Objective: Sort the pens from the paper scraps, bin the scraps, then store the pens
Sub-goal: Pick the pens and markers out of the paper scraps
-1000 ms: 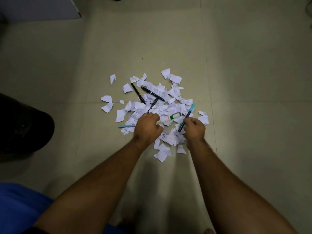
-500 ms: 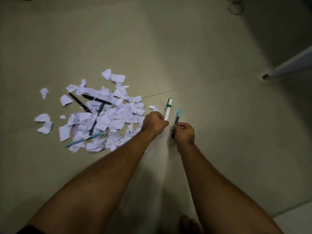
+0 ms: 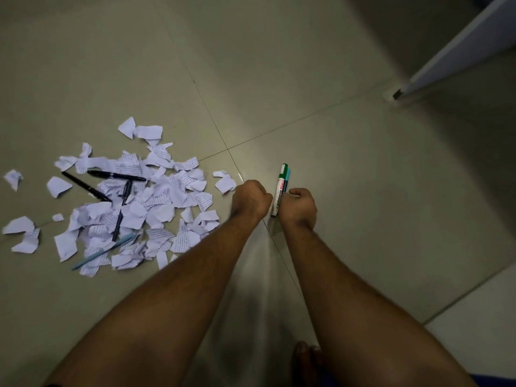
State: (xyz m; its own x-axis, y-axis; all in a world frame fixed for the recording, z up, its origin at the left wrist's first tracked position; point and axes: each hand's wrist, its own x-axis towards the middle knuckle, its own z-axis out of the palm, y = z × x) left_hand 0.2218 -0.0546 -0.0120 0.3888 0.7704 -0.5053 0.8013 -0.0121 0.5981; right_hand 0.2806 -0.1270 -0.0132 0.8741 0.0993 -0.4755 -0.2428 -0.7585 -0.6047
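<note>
A white marker with a green cap (image 3: 279, 191) lies on the tiled floor between my two hands. My left hand (image 3: 251, 198) is a closed fist just left of it, with nothing showing in the fingers. My right hand (image 3: 299, 205) is curled on a teal-tipped pen (image 3: 287, 175), which lies tight against the marker's right side. To the left spreads the pile of torn paper scraps (image 3: 164, 203). In it lie black pens (image 3: 116, 175), (image 3: 85, 187), (image 3: 122, 212) and a light blue pen (image 3: 103, 251).
A white door edge (image 3: 460, 48) stands at the upper right, with its bottom corner near the floor. A paler floor strip (image 3: 474, 325) runs along the lower right. My foot (image 3: 307, 356) shows at the bottom, between my arms.
Both hands carried the marker and the teal pen right, out of the scrap pile. The marker now rests on the floor beside my left fist, and the two pens lie together.
</note>
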